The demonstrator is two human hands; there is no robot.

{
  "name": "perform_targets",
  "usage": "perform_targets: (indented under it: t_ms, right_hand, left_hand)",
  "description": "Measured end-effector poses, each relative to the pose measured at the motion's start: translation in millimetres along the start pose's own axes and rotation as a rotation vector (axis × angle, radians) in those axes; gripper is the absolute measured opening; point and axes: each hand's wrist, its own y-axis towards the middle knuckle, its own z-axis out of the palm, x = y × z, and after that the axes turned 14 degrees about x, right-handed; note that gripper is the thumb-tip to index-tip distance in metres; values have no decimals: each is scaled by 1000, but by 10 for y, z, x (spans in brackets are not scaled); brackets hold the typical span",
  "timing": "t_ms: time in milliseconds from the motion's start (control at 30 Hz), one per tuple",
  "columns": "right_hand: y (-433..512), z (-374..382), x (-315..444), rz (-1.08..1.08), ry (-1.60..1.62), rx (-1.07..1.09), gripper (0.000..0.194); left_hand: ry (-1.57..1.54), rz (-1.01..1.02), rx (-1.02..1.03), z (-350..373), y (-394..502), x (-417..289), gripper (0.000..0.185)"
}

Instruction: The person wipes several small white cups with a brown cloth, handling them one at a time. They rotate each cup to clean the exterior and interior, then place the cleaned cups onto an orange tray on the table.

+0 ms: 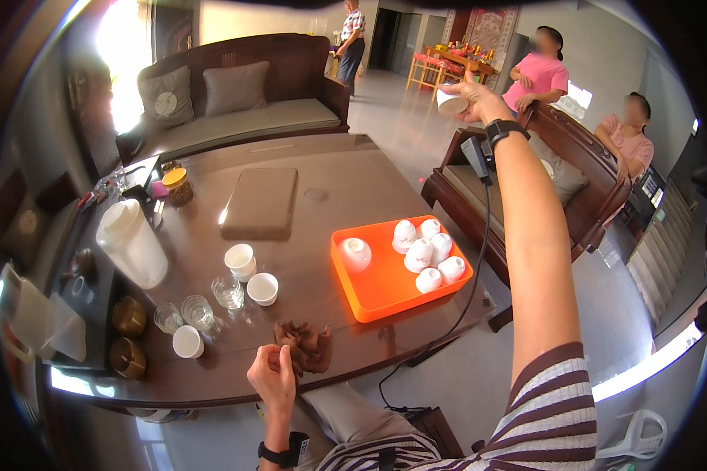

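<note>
My right hand [477, 101] is stretched far out, up and to the right, gripping a small white cup [451, 103]. By the table's near edge, my left hand [273, 375] has its fingers curled against a crumpled brown cloth [304, 347]; whether it pinches the cloth cannot be told. An orange tray [362, 312] holds a larger upside-down white cup [354, 254] at its left and several small upturned cups [419, 254] at its right. Left of the cloth stand stacked white cups [240, 259], single white cups [263, 289] [188, 342] and clear glasses [228, 292].
The brown table [342, 194] bears a flat brown case [260, 203], a yellow-lidded jar [178, 187], a white pitcher [132, 242] and brass-coloured bowls [129, 316]. A black cable [470, 300] hangs past the table's right corner. Two people [542, 73] [629, 138] are by the right sofa; another person [352, 44] stands behind.
</note>
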Motion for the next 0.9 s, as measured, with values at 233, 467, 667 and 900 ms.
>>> perform_targets:
  t_ms: [233, 467, 667, 900]
  right_hand:
    - [42, 98, 5, 33, 14, 7, 122]
    - [115, 44, -11, 25, 15, 23, 118]
    - [78, 2, -52, -90, 6, 80, 68]
    - [-934, 286, -554, -129, 423, 427, 45]
  left_hand:
    - [36, -12, -1, 23, 7, 44, 17]
    - [78, 15, -2, 21, 19, 17, 18]
    - [88, 29, 12, -4, 24, -2, 18]
    - [36, -50, 70, -30, 8, -13, 18]
